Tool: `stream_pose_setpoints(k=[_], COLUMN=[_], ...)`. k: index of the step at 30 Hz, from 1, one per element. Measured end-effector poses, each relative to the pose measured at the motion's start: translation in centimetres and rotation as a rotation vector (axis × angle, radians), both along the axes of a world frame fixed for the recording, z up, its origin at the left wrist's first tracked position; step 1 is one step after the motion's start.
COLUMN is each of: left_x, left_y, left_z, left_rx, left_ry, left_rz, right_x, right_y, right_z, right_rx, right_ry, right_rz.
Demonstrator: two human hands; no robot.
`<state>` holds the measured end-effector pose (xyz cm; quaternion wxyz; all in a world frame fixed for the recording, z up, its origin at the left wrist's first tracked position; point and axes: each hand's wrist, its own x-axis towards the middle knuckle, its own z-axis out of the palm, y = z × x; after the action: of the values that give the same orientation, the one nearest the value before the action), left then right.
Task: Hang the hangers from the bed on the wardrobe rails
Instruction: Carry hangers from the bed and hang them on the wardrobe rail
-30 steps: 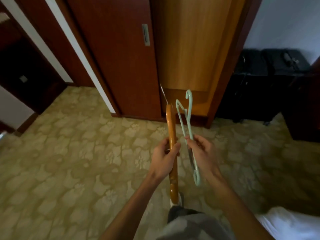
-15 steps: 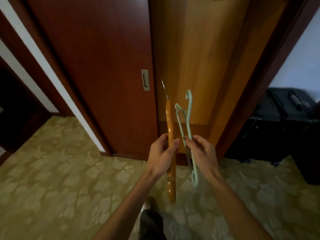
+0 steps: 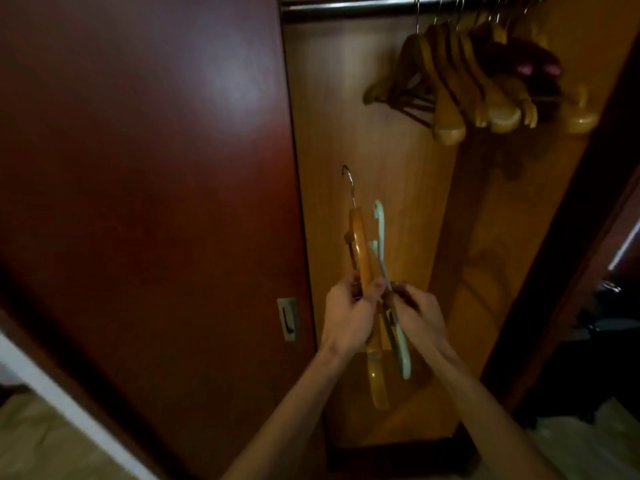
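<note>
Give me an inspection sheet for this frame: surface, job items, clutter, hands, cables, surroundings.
Surface: wardrobe rail runs across the top of the open bay, its left part bare.
Job's things: wooden hanger and pale green hanger, both off the rail, hooks pointing up.
Clutter: row of wooden hangers already on the rail's right part.
Grippers: left hand closed on the wooden hanger; right hand closed on the pale green hanger.
Cables: nothing seen.
Surroundings: dark red sliding door on the left with a recessed handle; patterned floor at the lower corners.
</note>
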<state>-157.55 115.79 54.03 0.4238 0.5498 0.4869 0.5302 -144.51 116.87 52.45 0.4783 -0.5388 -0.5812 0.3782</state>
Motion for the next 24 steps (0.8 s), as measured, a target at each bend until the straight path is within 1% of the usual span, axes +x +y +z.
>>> stream_pose_setpoints(k=[2, 5, 12, 19, 22, 24], left_x=[-0.1, 0.2, 1.8, 4.4, 5.4, 5.9], left_y=[3.6, 8.2, 18.1, 25.4, 27.2, 28.2], left_z=[1.5, 4.1, 11.9, 19.0, 20.9, 21.6], left_rx=[0.002, 0.025, 0.122, 0.263, 0.302, 0.319], left_ry=[-0.022, -0.041, -0.055, 0.028, 0.078, 0.097], left_rz=[-0.021, 0.005, 0.072, 0.166, 0.187, 0.182], right_x=[-0.5, -0.1, 2.3, 3.2, 3.7, 4.0], right_y=[3.7, 8.6, 19.9, 28.3, 30.8, 32.0], right_z=[2.1, 5.4, 13.5, 19.4, 20.5, 20.9], right_rx=[0.034, 0.116, 0.277, 0.471, 0.55, 0.558], right_ry=[0.001, -0.017, 0.057, 0.082, 0.096, 0.088], right_rz=[-0.012, -0.021, -0.055, -0.012, -0.007, -0.009])
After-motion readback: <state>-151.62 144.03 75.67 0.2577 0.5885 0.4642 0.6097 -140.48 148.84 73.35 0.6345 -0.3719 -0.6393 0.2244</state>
